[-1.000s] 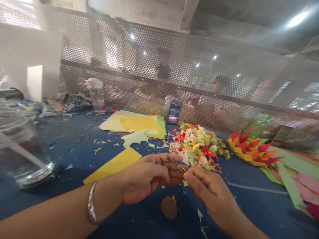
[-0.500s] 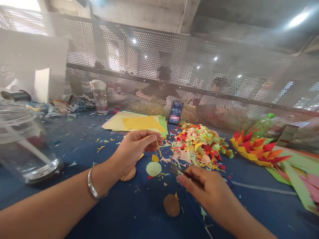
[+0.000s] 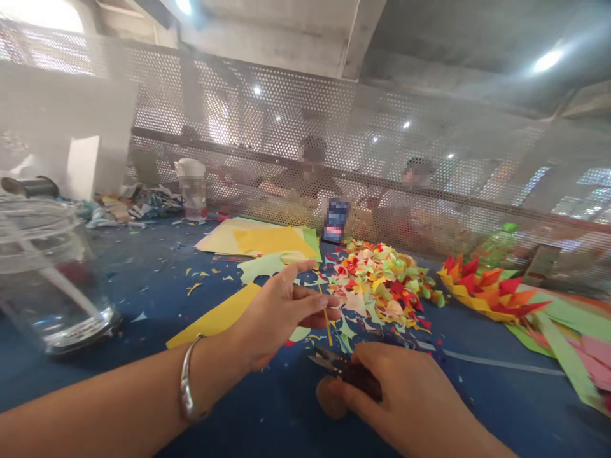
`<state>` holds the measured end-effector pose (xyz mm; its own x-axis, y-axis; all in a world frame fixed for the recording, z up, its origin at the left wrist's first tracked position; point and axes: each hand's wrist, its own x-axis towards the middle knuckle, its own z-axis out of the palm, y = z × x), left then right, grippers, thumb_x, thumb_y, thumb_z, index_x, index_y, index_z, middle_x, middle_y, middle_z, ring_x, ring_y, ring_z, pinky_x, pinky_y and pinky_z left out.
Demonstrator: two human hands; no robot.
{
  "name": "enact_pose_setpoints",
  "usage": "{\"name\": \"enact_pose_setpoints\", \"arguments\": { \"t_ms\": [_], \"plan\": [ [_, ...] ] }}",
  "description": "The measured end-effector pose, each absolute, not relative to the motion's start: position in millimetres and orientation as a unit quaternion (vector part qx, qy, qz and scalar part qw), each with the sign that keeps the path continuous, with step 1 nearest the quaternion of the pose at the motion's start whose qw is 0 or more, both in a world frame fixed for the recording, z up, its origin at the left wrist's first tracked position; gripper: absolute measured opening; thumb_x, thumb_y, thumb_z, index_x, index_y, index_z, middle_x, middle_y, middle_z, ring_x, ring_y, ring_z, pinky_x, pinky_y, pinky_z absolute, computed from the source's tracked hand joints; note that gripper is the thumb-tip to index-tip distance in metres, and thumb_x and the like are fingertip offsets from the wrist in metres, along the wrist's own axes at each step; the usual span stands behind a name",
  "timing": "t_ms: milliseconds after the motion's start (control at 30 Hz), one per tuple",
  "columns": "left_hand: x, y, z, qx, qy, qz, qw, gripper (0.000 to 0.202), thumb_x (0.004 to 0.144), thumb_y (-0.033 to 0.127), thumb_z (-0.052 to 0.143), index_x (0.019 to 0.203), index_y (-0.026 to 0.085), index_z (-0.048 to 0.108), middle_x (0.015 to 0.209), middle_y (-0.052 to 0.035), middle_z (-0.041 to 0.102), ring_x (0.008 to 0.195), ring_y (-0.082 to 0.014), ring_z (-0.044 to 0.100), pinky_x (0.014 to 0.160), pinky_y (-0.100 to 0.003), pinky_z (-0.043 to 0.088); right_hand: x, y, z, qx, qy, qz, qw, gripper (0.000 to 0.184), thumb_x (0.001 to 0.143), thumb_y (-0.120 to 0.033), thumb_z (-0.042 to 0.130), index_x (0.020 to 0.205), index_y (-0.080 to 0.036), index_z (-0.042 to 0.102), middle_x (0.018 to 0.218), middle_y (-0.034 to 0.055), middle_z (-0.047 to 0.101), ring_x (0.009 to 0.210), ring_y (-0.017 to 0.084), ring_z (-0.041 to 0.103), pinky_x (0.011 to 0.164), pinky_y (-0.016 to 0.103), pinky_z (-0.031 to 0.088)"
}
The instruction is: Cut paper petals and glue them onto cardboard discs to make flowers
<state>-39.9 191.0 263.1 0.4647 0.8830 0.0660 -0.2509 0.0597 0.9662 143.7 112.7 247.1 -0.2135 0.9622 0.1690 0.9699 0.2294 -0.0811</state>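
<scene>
My left hand (image 3: 286, 312), with a silver bangle on the wrist, pinches a thin yellow strip (image 3: 328, 326) that hangs down from its fingertips. Dark-handled small scissors (image 3: 329, 361) are gripped in my right hand (image 3: 401, 394); their blades point left, just below the strip and apart from it. Partly under my right hand lies a brown round disc (image 3: 328, 401). A pale green paper circle (image 3: 300, 334) shows in part behind my left hand. A yellow paper sheet (image 3: 214, 316) lies beside my left forearm, which covers some of it.
Paper cuttings (image 3: 386, 280) are heaped ahead, right of stacked paper sheets (image 3: 272, 242) and a propped phone (image 3: 335, 221). A red and orange folded-paper piece (image 3: 482, 289) sits right. A clear jar (image 3: 52, 280) stands left. A perforated screen (image 3: 267, 127) runs behind; people are beyond it.
My left hand has moved right and down with the yellow strip, closer to the scissors. The scissors have shifted down and left, over the brown disc. More of the yellow sheet shows.
</scene>
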Motion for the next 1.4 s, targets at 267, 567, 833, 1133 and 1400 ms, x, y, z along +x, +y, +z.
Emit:
{"name": "enact_pose_setpoints", "arguments": {
  "t_ms": [267, 567, 833, 1133, 1400],
  "plan": [
    [-34, 185, 260, 0.515, 0.300, 0.411, 0.690, 0.070, 0.081, 0.015, 0.072, 0.139, 0.015, 0.034, 0.088, -0.0103, 0.075, 0.086, -0.0201, 0.072, 0.074, -0.028, 0.054, 150, 113, 246, -0.471, -0.812, -0.165, 0.303, 0.018, 0.091, -0.030, 0.059, 0.105, -0.019, 0.061, 0.083, 0.0043, 0.071, 0.071, 0.021, 0.069, 0.060, 0.032, 0.052],
    [-27, 181, 253, 0.522, 0.297, 0.379, 0.704, 0.081, 0.073, 0.012, 0.076, 0.140, 0.015, 0.030, 0.075, -0.0020, 0.072, 0.079, -0.0180, 0.069, 0.072, -0.028, 0.052, 143, 109, 250, -0.401, -0.842, -0.079, 0.353, 0.013, 0.093, -0.013, 0.055, 0.098, -0.020, 0.064, 0.083, 0.0030, 0.068, 0.074, 0.015, 0.065, 0.065, 0.026, 0.050],
    [-28, 183, 236, 0.595, 0.222, 0.350, 0.688, 0.082, 0.074, 0.012, 0.072, 0.142, 0.021, 0.026, 0.075, 0.0001, 0.070, 0.066, -0.0148, 0.064, 0.065, -0.028, 0.047, 142, 117, 255, -0.494, -0.783, 0.079, 0.370, 0.015, 0.091, -0.024, 0.056, 0.080, -0.021, 0.065, 0.072, 0.0005, 0.061, 0.063, 0.015, 0.056, 0.059, 0.027, 0.044],
    [-28, 177, 241, 0.650, 0.224, 0.317, 0.654, 0.077, 0.076, 0.009, 0.060, 0.144, 0.022, 0.025, 0.069, 0.0037, 0.066, 0.063, -0.0139, 0.062, 0.061, -0.026, 0.046, 143, 122, 253, -0.529, -0.753, 0.148, 0.362, 0.015, 0.089, -0.028, 0.058, 0.078, -0.020, 0.063, 0.072, -0.0003, 0.060, 0.063, 0.014, 0.057, 0.059, 0.026, 0.044],
    [-32, 176, 240, 0.718, 0.246, 0.306, 0.575, 0.080, 0.077, 0.010, 0.055, 0.148, 0.023, 0.021, 0.077, -0.0011, 0.071, 0.070, -0.0180, 0.066, 0.063, -0.028, 0.047, 144, 123, 250, -0.545, -0.730, 0.180, 0.371, 0.011, 0.087, -0.029, 0.062, 0.080, -0.021, 0.061, 0.071, -0.0016, 0.059, 0.061, 0.013, 0.053, 0.055, 0.024, 0.040]
  ]
}}
